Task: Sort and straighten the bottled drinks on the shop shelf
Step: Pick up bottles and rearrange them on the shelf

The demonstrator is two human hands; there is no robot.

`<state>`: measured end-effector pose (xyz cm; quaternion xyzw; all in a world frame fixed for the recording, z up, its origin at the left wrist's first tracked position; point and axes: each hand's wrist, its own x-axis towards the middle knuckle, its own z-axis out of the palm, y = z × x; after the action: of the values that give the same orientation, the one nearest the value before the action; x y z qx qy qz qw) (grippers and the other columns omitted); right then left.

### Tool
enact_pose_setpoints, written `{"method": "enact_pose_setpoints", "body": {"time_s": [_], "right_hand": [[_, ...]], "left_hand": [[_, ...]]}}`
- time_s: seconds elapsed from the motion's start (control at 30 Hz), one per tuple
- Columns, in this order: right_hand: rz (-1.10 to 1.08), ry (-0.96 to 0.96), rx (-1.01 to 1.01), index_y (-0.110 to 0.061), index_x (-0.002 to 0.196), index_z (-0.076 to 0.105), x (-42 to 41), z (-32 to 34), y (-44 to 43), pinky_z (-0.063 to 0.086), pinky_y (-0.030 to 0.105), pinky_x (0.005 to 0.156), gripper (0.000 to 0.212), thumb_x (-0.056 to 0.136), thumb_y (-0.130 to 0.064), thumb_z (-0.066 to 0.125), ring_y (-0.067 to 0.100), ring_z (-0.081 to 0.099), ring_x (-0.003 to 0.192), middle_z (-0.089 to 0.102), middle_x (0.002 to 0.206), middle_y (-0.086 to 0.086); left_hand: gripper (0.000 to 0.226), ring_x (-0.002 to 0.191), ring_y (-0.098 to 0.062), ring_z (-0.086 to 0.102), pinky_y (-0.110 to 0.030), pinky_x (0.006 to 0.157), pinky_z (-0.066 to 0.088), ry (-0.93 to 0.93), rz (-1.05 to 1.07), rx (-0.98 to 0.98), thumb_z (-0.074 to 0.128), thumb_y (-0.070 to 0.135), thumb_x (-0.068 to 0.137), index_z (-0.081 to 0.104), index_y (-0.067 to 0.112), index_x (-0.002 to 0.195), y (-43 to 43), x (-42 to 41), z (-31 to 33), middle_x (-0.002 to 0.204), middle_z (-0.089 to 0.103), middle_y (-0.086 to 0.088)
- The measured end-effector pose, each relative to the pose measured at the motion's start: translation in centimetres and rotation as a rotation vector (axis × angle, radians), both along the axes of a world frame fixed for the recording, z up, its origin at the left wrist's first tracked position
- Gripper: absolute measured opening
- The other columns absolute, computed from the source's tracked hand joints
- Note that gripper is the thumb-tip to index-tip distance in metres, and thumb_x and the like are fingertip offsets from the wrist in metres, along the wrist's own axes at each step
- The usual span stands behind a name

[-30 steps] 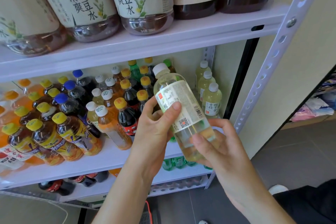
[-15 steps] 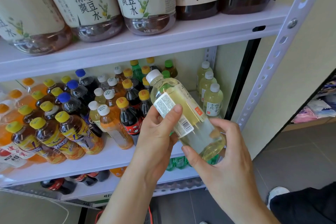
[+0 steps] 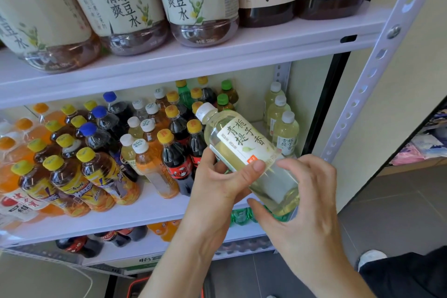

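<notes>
Here, tilted bottle [image 3: 242, 144], fingers of left hand [image 3: 217, 184] round its middle, fingers of right hand [image 3: 307, 203] holding its bottom.

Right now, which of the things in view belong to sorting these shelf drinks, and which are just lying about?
Part of the job: pale bottle, gripped by left hand and right hand; three matching bottles standing at right; mixed small bottles.
Just lying about: pink packets; white shoe.
</notes>
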<state>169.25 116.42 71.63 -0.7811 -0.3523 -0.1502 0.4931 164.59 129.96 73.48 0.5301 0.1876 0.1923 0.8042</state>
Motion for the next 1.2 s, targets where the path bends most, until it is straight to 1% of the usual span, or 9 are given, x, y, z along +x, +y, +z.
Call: {"method": "enact_pose_setpoints", "body": {"time_s": [0.1, 0.17, 0.23, 0.33, 0.5, 0.67, 1.0, 1.1, 1.2], "right_hand": [[0.19, 0.494, 0.141, -0.038, 0.125, 0.047, 0.8, 1.2, -0.5, 0.047, 0.011, 0.086, 0.063, 0.071, -0.045, 0.077, 0.008, 0.056, 0.115, 0.049, 0.127, -0.005], [0.385, 0.836, 0.179, -0.025, 0.138, 0.046, 1.8, 1.2, -0.3, 0.048, 0.005, 0.074, 0.049, 0.093, -0.033, 0.062, 0.008, 0.065, 0.107, 0.055, 0.133, 0.007], [0.441, 1.06, 0.332, 0.004, 0.143, 0.036, 3.0, -0.8, -0.9, 0.046, 0.003, 0.073, 0.04, 0.106, -0.008, 0.033, -0.009, 0.067, 0.071, 0.053, 0.117, 0.028], [0.515, 1.456, 0.387, -0.003, 0.13, 0.051, 2.6, 1.0, -0.8, 0.046, 0.004, 0.064, 0.03, 0.104, -0.013, 0.04, -0.011, 0.059, 0.046, 0.05, 0.13, 0.035], [0.658, 1.422, 0.399, -0.024, 0.113, 0.067, 1.8, 1.0, -0.8, 0.056, 0.033, 0.07, 0.06, 0.061, -0.047, 0.087, 0.035, 0.071, 0.082, 0.071, 0.098, 0.016], [0.482, 1.075, 0.296, -0.041, 0.115, 0.055, 0.6, 1.3, -0.3, 0.055, 0.02, 0.073, 0.064, 0.059, -0.037, 0.085, 0.021, 0.071, 0.094, 0.072, 0.105, 0.003], [0.146, 0.132, 0.035, -0.038, 0.122, 0.045, 0.5, -0.4, 0.0, 0.043, 0.01, 0.084, 0.085, 0.057, -0.004, 0.09, 0.01, 0.056, 0.102, 0.047, 0.12, -0.017], [0.254, 0.328, 0.073, -0.045, 0.12, 0.046, 0.6, -0.1, -0.4, 0.047, 0.012, 0.082, 0.076, 0.062, -0.021, 0.088, 0.014, 0.063, 0.098, 0.047, 0.124, -0.014], [0.465, 0.818, 0.211, -0.039, 0.119, 0.054, 2.0, 0.8, -0.2, 0.052, 0.015, 0.076, 0.065, 0.061, -0.049, 0.082, 0.01, 0.068, 0.099, 0.063, 0.115, -0.013]], "left_hand": [[0.075, 0.102, -0.034, 0.069, -0.041, 0.077, 0.058, -0.067, -0.011, -0.024, 0.084, 0.003, 0.064, 0.053, 0.017, 0.131, 0.9, -0.2, 0.1, 0.112, 0.071, -0.017], [0.082, 0.102, -0.034, 0.069, -0.045, 0.081, 0.058, -0.112, -0.051, -0.052, 0.082, 0.006, 0.063, 0.048, 0.02, 0.136, 1.4, -0.3, 0.3, 0.112, 0.07, -0.015], [0.083, 0.102, -0.033, 0.067, -0.05, 0.086, 0.056, -0.133, -0.072, -0.067, 0.079, 0.008, 0.063, 0.047, 0.022, 0.138, 1.6, -0.4, 0.4, 0.111, 0.069, -0.014], [0.083, 0.101, -0.033, 0.066, -0.051, 0.088, 0.054, -0.149, -0.078, -0.066, 0.076, 0.007, 0.062, 0.047, 0.022, 0.139, 1.7, -0.4, 0.3, 0.11, 0.067, -0.015], [0.071, 0.111, -0.036, 0.063, -0.053, 0.091, 0.053, -0.117, -0.081, -0.091, 0.075, 0.019, 0.072, 0.049, 0.021, 0.137, 1.8, -0.2, 0.3, 0.123, 0.064, -0.017], [0.056, 0.12, -0.03, 0.062, -0.054, 0.099, 0.05, 0.0, 0.008, -0.068, 0.059, 0.051, 0.084, 0.06, 0.02, 0.131, 2.6, 0.2, 1.0, 0.128, 0.066, -0.011], [0.062, 0.098, -0.03, 0.071, -0.037, 0.065, 0.059, 0.063, 0.117, 0.02, 0.073, 0.052, 0.069, 0.064, 0.014, 0.117, 3.4, 0.1, 1.5, 0.11, 0.073, -0.014], [0.042, 0.073, -0.026, 0.071, -0.028, 0.047, 0.051, 0.008, 0.159, 0.027, 0.075, 0.04, 0.07, 0.066, 0.012, 0.1, 3.4, 0.0, 1.5, 0.092, 0.073, -0.014], [0.038, 0.075, -0.026, 0.07, -0.031, 0.049, 0.053, -0.049, 0.194, 0.065, 0.076, 0.028, 0.069, 0.066, 0.013, 0.103, 3.5, 0.0, 1.6, 0.088, 0.071, -0.01]]}}
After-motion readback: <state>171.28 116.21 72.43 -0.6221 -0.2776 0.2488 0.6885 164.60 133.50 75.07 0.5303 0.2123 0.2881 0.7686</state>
